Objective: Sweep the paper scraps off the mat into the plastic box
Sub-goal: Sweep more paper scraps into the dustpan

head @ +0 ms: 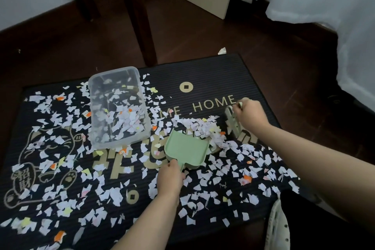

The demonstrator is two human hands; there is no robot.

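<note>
Mat [213,71] under you is dark and ribbed, gold cat outline with Chinese characters at far left, "HOME" legible mid-right, a gold coin emblem above it. Paper scraps [60,168], white with some orange and yellow, torn and irregular, cover most of it. Plastic box [113,75], clear, rectangular, rounded corners, sits on the mat left of centre, partly filled with scraps. Your left hand [170,176] is clenched around the handle of a pale green dustpan [185,148], forearm reaching up from the lower edge; pan mouth touches a heaped pile of scraps. Your right hand [249,113] is fisted on the top of a small brush [231,122], bristles down on the mat just right of the pile, arm coming in from the right.
</note>
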